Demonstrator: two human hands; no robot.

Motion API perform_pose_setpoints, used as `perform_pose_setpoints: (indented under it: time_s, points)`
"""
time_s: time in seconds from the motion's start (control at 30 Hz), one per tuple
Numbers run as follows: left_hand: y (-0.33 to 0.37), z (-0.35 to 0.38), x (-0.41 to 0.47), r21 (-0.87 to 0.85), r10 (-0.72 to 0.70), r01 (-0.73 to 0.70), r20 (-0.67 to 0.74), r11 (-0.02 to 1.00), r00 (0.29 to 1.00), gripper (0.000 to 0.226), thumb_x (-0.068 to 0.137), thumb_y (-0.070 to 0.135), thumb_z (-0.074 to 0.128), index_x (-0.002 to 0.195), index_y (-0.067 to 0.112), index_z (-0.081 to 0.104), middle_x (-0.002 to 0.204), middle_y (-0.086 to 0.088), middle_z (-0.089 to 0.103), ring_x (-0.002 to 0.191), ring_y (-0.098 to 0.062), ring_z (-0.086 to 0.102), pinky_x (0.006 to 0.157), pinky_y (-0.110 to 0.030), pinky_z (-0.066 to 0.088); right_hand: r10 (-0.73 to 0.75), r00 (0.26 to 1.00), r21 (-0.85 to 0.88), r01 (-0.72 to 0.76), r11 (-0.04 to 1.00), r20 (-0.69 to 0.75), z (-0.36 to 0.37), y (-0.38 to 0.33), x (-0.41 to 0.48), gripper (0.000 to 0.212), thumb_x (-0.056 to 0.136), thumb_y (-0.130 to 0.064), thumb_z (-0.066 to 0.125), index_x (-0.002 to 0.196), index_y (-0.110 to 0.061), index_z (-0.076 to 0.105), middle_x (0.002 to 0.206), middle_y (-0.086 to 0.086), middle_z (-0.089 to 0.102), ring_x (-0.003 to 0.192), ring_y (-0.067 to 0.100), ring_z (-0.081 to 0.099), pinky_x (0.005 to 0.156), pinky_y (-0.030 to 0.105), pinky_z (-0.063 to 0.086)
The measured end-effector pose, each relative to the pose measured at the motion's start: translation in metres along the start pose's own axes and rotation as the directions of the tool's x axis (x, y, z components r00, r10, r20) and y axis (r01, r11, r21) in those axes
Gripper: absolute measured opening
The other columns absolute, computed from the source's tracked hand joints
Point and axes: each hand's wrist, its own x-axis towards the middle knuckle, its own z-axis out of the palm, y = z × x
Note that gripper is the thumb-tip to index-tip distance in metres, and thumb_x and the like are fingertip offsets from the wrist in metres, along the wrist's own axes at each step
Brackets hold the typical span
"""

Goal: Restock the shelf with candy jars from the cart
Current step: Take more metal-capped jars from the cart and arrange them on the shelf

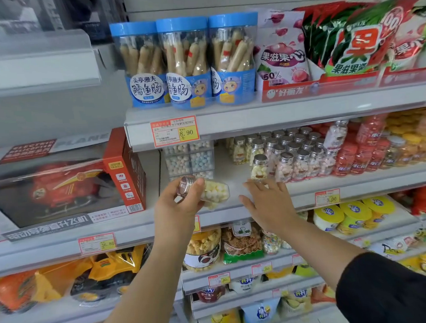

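Fingers and thumb of the left hand [177,204] curl round the neck of a candy jar [214,192]. The jar is small and clear, with a ribbed silver screw cap, and is filled with pale yellow and white pellets. It lies tilted on its side, cap toward the left, above the front edge of the middle shelf [359,180]. The right hand [267,203] holds nothing, fingers straight and spread, palm down at that front edge. Just behind its fingertips, rows of like jars [294,155] stand upright, silver-capped, with white, yellow and pink contents. A yellow tag [327,197] on the edge strip reads 3.00. On the shelf above, three tall clear tubs [186,62] with blue lids hold wrapped sticks; their price tag [175,131] reads 8.90. At left, a red carton [62,182] reads ELECTRIC HELICOPTER.
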Motion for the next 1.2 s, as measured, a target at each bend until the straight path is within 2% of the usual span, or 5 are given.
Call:
perform_pose_setpoints:
  time_s: [0.67,0.87,1.0,1.1,1.2]
  points:
    - [-0.003,0.01,0.006,0.06,-0.019,0.019,0.001,0.998,1.0,0.034,0.086,0.041,0.072,0.108,0.014,0.068,0.096,0.0,0.074,0.088,-0.01,0.073,0.092,-0.044,0.057,0.031,0.986,0.042,-0.038,0.998,0.162,-0.003,0.016,0.034,0.053,0.104,-0.047,0.02,0.151,-0.026,0.03,0.159,-0.006,0.03,0.146,0.025,0.024,0.115,0.049,0.023]
    - [-0.009,0.013,0.015,0.155,0.004,0.001,-0.034,0.988,0.999,0.039,0.083,0.049,0.073,0.107,0.018,0.069,0.086,0.005,0.073,0.087,-0.016,0.072,0.088,-0.047,0.058,0.004,0.989,0.624,0.089,0.776,-0.146,-0.044,-0.002,0.004,0.037,0.102,-0.027,0.048,0.138,-0.021,0.051,0.135,-0.004,0.055,0.129,0.013,0.043,0.105,0.032,0.035]
    - [-0.009,0.026,0.024,0.285,0.055,-0.044,-0.032,0.958,0.998,0.015,0.087,0.039,0.072,0.09,0.025,0.067,0.077,-0.002,0.07,0.077,-0.025,0.068,0.071,-0.03,0.054,-0.246,0.952,0.526,0.306,0.794,-0.182,-0.062,-0.034,-0.006,0.059,0.087,-0.039,0.065,0.141,-0.024,0.044,0.131,-0.008,0.052,0.121,0.009,0.041,0.096,0.027,0.038]
    - [-0.007,0.035,0.031,0.381,0.091,-0.082,-0.007,0.921,0.996,0.009,0.087,0.038,0.072,0.085,0.033,0.065,0.077,0.004,0.069,0.074,-0.017,0.065,0.057,-0.017,0.044,-0.168,0.967,0.567,0.248,0.785,-0.191,-0.051,-0.046,0.009,0.057,0.086,-0.042,0.069,0.135,-0.022,0.048,0.127,-0.006,0.055,0.117,0.011,0.046,0.09,0.027,0.043]
    - [-0.013,0.038,0.042,0.439,0.1,-0.113,0.053,0.892,0.994,0.023,0.081,0.045,0.075,0.1,0.033,0.069,0.097,0.003,0.07,0.087,-0.012,0.065,0.069,-0.022,0.049,-0.108,0.978,0.663,0.201,0.721,-0.178,-0.044,-0.046,0.021,0.045,0.087,-0.037,0.07,0.126,-0.02,0.055,0.116,-0.006,0.059,0.105,0.01,0.053,0.078,0.022,0.04]
